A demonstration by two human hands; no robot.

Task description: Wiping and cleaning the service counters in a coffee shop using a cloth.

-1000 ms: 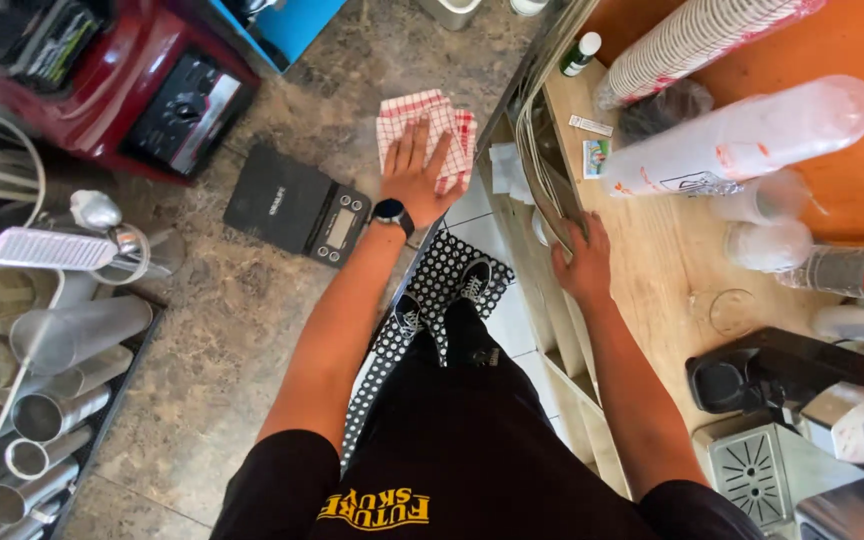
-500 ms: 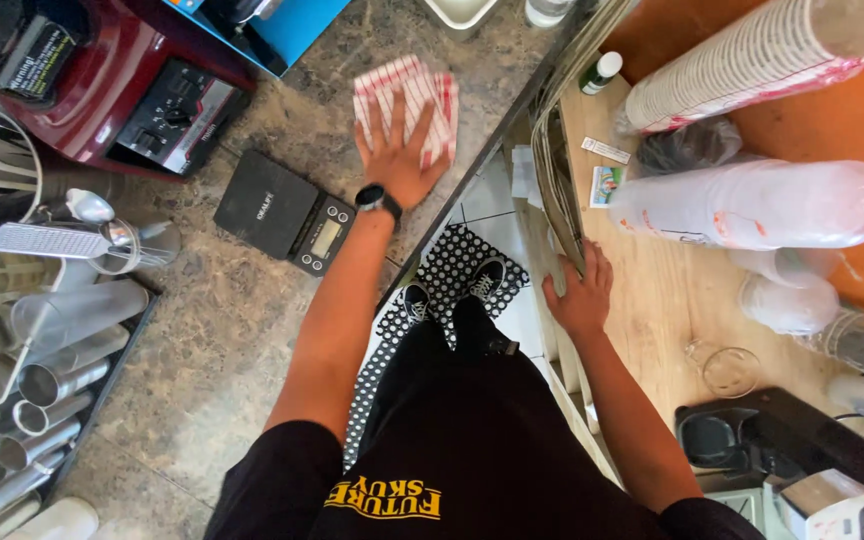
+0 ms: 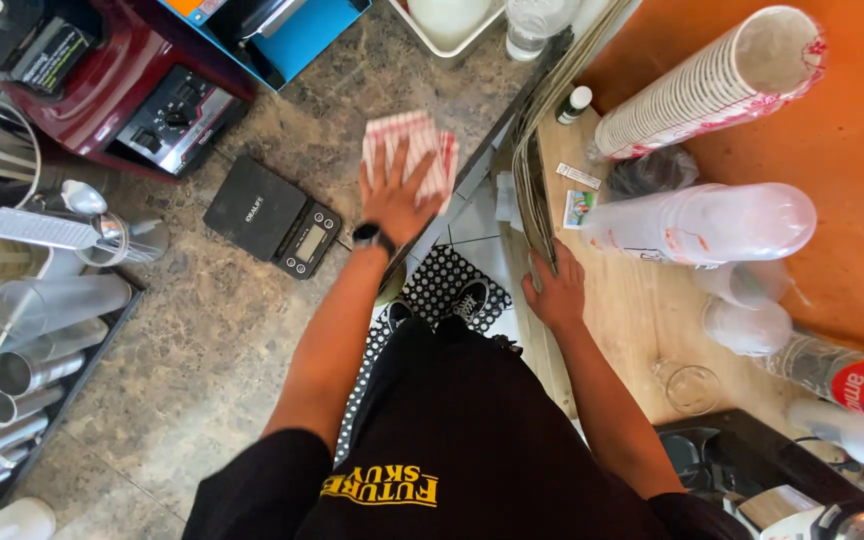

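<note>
My left hand [image 3: 397, 198] lies flat, fingers spread, on a folded red-and-white checked cloth [image 3: 410, 150] on the brown stone counter [image 3: 202, 340]. A black watch is on that wrist. Just left of the hand sits a small black digital scale [image 3: 272, 216]. My right hand [image 3: 555, 290] rests palm down on the edge of the wooden counter [image 3: 622, 330], next to a stack of flattened cardboard [image 3: 532, 180]. It holds nothing.
A red blender base [image 3: 132, 90] stands at the upper left; metal cups and utensils [image 3: 12, 300] fill a rack at the left. Sleeves of paper cups [image 3: 712, 85] and clear plastic cups [image 3: 702, 222] lie on the wooden counter. A dotted floor mat [image 3: 442, 290] lies between the counters.
My left hand has slid the checked cloth farther away across the stone counter, to the scale's far right. My right hand has stayed on the wooden counter's edge.
</note>
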